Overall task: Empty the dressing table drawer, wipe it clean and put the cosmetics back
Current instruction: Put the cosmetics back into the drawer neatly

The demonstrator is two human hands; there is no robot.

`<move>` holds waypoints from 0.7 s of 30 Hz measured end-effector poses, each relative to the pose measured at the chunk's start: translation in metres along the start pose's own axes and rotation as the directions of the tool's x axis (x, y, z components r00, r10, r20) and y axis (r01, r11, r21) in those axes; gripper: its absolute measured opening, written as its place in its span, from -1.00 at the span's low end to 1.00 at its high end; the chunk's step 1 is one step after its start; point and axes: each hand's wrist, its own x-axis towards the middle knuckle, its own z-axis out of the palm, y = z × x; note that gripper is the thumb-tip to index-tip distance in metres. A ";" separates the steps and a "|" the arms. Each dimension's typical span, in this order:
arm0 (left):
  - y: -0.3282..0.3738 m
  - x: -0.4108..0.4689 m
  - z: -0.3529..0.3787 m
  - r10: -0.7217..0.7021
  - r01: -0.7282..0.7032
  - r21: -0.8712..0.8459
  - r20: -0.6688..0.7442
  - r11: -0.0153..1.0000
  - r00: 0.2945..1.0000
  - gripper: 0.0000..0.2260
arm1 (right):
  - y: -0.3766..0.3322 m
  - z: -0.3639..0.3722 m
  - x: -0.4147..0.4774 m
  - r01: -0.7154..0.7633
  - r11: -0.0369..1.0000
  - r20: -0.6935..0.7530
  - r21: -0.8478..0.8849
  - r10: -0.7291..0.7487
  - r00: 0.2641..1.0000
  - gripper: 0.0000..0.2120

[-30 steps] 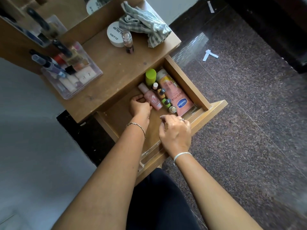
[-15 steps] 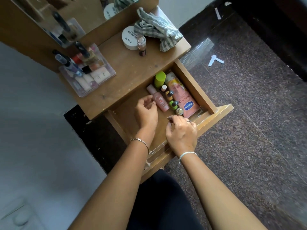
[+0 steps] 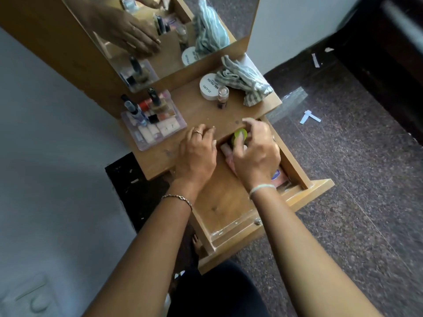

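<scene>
Your right hand (image 3: 255, 154) is curled narrow around the lime-green capped bottle (image 3: 239, 137) at the back of the open drawer (image 3: 229, 211), fingers wrapped over its top and side; the grip looks closed on it. Your left hand (image 3: 196, 154) lies just beside it at 9 o'clock, fingers loosely bent, tips resting on the desk (image 3: 201, 110) edge above the drawer mouth; it holds nothing you can see.

Under your right hand, a pink tube (image 3: 226, 149) shows between the two hands, and a corner of the peach lotion pouch (image 3: 278, 177) with its blue label peeks out at 4 o'clock of that hand. The rest of the drawer's contents are hidden. The front half of the drawer floor is bare wood.

On the desk: clear organiser tray (image 3: 169, 131) of nail polishes at 10 o'clock of the drawer, white round jar (image 3: 209, 86) and small glass bottle (image 3: 222, 97) at 12, striped cloth (image 3: 247, 81) bunched touching the jar at 1 o'clock.
</scene>
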 end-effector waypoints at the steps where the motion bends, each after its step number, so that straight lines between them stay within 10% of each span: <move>1: -0.002 0.001 -0.001 0.008 -0.009 0.013 0.017 1.000 1.000 -0.70 | -0.006 0.002 0.013 0.027 0.999 -0.001 0.017 -0.027 1.000 -0.69; 9: -0.001 0.001 -0.005 0.016 -0.016 -0.015 0.058 1.000 0.998 -0.69 | -0.035 0.028 0.074 0.181 0.981 0.223 -0.072 -0.161 0.961 -0.47; 21: 0.000 0.007 -0.040 -0.009 0.039 -0.091 0.303 0.995 0.953 -0.61 | -0.053 0.016 0.070 0.212 0.974 0.379 -0.074 -0.169 0.910 -0.70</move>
